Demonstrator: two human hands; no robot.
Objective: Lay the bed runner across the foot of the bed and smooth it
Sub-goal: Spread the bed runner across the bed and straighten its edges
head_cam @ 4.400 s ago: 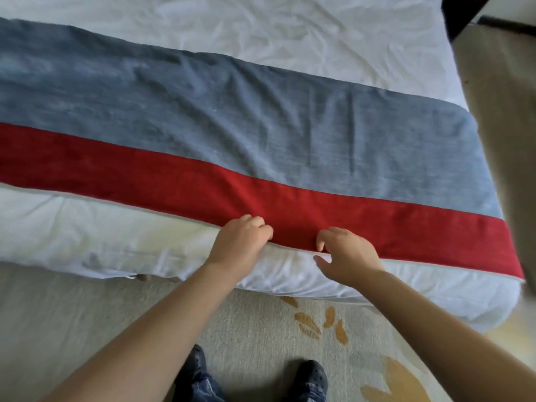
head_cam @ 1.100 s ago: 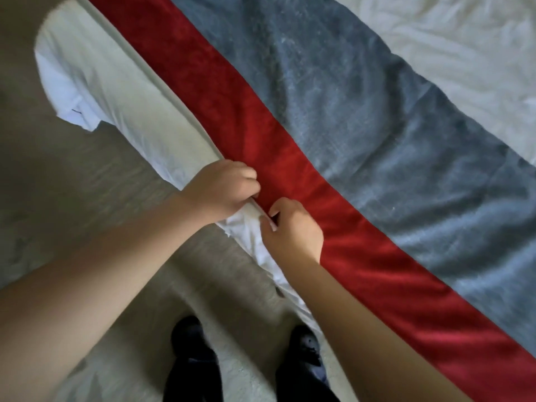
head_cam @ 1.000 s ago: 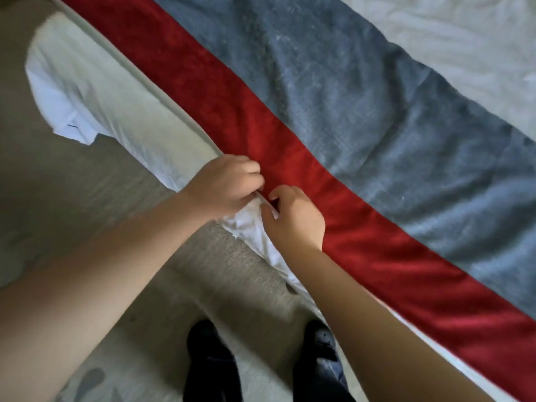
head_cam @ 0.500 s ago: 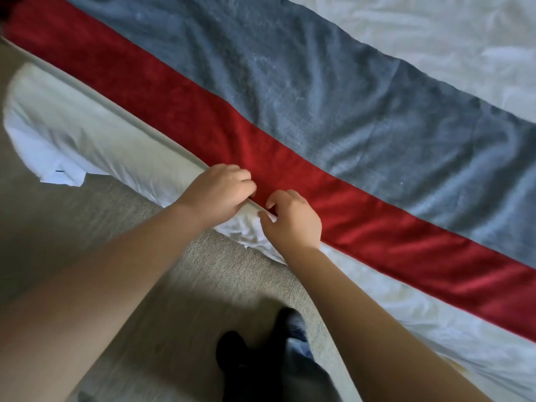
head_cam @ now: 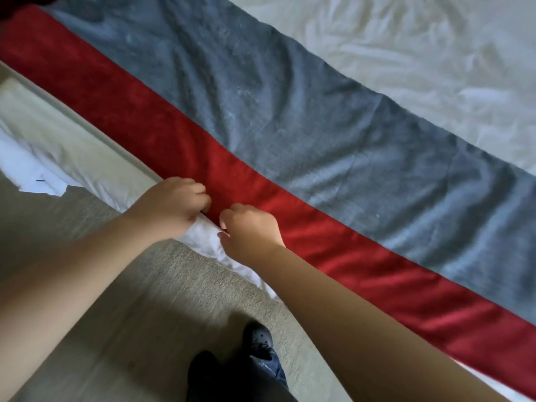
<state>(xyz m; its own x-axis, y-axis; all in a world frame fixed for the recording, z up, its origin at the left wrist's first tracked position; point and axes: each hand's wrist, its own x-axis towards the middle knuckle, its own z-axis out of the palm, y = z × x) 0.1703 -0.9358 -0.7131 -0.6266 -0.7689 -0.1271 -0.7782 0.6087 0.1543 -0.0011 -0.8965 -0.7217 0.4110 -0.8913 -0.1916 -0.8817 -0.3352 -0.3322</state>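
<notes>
The long, plush fabric bed runner (head_cam: 290,134), a broad grey band beside a narrower red band, lies stretched slantwise over the white-sheeted bed (head_cam: 420,53), its red side nearest the person and running just inside the mattress edge. The laying therefore looks done, and what is in hand seems to be the straightening. The left hand (head_cam: 171,206) and right hand (head_cam: 251,230) sit close together, almost touching, each with fingers curled onto the near red hem and apparently pinching it where it meets the crumpled white bedding (head_cam: 72,146) that hangs over the side. What is left, by my reading, is the smoothing: the grey band shows soft ripples and shaded creases, most of all toward the right and near the upper left, and the red band bulges unevenly along its length. Both ends of the runner are cut off by the frame, so I cannot tell whether it hangs evenly on either side. The fingertips are tucked under the knuckles, so how much cloth each holds is hidden. Below, beige carpet (head_cam: 145,300) and dark shoes (head_cam: 258,339) show between the forearms; the top left corner is too dark to read.
</notes>
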